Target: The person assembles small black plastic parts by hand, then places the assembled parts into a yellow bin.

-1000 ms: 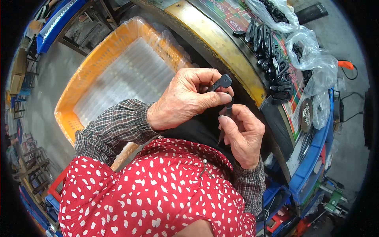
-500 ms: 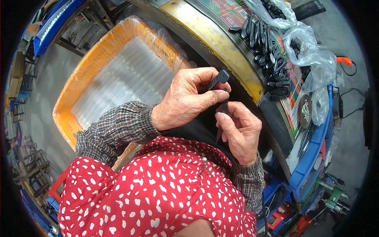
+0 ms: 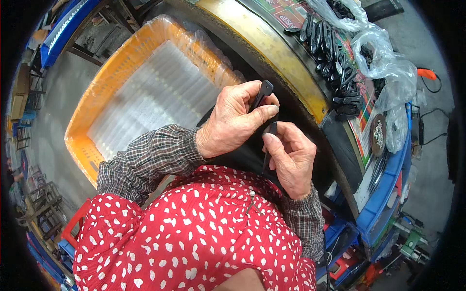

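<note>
Two bare hands meet in front of the red spotted shirt [image 3: 194, 233]. Left hand [image 3: 230, 119] pinches a black plastic part [image 3: 264, 90] between thumb and fingers, its end poking out on the far side. Right hand [image 3: 292, 160], just beside and nearer, grips a thin dark piece [image 3: 272, 128]; whether it joins the black part cannot be told. To the left sits an orange crate [image 3: 109, 69] lined with clear plastic. On the desk [image 3: 245, 26], far right, lie a pile of black parts [image 3: 335, 63], a clear bag [image 3: 388, 80] and a round dish [image 3: 380, 148] of small metal bits.
</note>
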A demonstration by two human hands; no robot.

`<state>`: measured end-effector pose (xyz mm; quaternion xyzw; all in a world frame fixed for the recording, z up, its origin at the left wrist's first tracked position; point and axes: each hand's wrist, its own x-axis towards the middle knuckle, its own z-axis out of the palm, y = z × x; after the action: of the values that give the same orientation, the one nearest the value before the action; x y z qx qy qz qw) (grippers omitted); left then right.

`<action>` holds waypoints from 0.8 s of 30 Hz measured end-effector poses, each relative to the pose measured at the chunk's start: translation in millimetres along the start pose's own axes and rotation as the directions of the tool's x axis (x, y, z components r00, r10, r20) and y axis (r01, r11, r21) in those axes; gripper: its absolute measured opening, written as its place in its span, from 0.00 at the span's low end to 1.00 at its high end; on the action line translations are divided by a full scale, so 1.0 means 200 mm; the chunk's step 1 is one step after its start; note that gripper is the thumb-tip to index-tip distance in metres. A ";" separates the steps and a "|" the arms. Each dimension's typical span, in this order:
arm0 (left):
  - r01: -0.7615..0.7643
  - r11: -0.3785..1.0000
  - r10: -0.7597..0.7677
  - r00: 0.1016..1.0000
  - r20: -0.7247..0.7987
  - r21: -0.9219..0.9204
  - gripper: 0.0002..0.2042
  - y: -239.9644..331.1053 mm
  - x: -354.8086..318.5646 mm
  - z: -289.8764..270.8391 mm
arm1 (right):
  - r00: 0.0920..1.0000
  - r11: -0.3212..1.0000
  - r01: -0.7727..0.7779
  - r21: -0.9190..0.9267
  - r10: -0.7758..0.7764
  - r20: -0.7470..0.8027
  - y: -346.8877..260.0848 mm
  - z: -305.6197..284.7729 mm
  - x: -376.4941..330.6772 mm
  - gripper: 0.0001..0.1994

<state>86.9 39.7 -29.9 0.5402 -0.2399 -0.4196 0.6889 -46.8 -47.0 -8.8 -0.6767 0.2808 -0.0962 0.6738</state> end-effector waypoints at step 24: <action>0.123 0.989 -0.121 0.992 0.028 -0.086 0.07 -0.03 -0.06 -0.04 | 0.994 0.971 -0.112 0.213 0.105 0.044 0.10 -0.01 -0.03 0.08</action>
<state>84.6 53.1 -37.0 0.5184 -0.1954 -0.4770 0.6823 -58.0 -44.5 -27.1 -0.5849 0.2943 -0.0781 0.7518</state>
